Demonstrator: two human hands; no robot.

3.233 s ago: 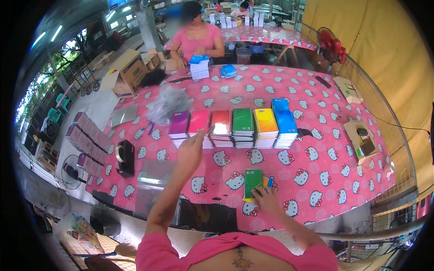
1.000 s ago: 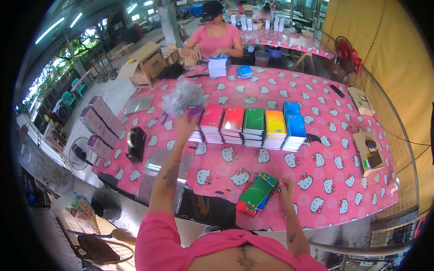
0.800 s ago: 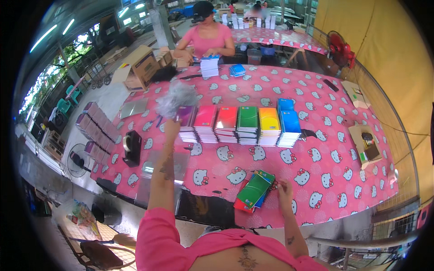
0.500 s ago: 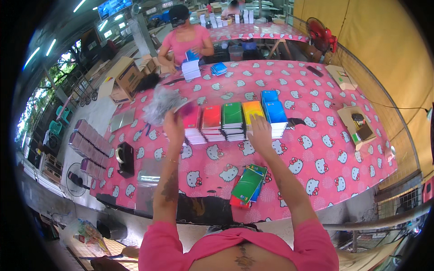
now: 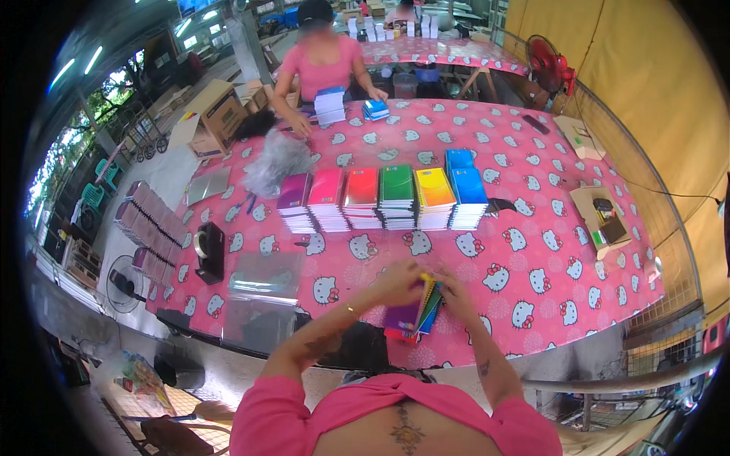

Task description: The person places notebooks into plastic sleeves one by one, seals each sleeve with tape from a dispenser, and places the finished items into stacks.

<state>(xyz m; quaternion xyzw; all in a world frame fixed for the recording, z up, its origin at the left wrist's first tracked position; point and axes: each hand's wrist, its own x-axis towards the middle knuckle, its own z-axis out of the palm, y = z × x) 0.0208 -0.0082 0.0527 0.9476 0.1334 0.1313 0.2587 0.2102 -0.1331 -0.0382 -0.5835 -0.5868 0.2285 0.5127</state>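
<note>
My left hand (image 5: 399,283) is closed at the upper edge of a purple spiral notebook (image 5: 401,316), low over a small pile near the table's front edge. Close beside it, my right hand (image 5: 456,295) is closed at the pile's upper right. A yellow notebook (image 5: 427,281) shows as a sliver between my hands, its cover mostly hidden. Green (image 5: 428,305), blue (image 5: 431,319) and red (image 5: 398,334) notebooks lie fanned beneath. Beyond stand stacks of purple (image 5: 294,190), pink (image 5: 326,186), red (image 5: 361,186), green (image 5: 396,182), yellow (image 5: 433,186) and blue notebooks (image 5: 467,186).
Clear plastic sheets (image 5: 262,277) and a black tape dispenser (image 5: 209,253) lie left, with crumpled plastic (image 5: 275,163) farther back. Across the table a person (image 5: 323,64) touches small blue notebooks (image 5: 376,110). An open cardboard box (image 5: 601,220) sits right, a red fan (image 5: 549,64) behind.
Both my hands have come back from the stacks to the near pile, bringing the purple and yellow notebooks. The person opposite has reached a hand to the small blue notebooks.
</note>
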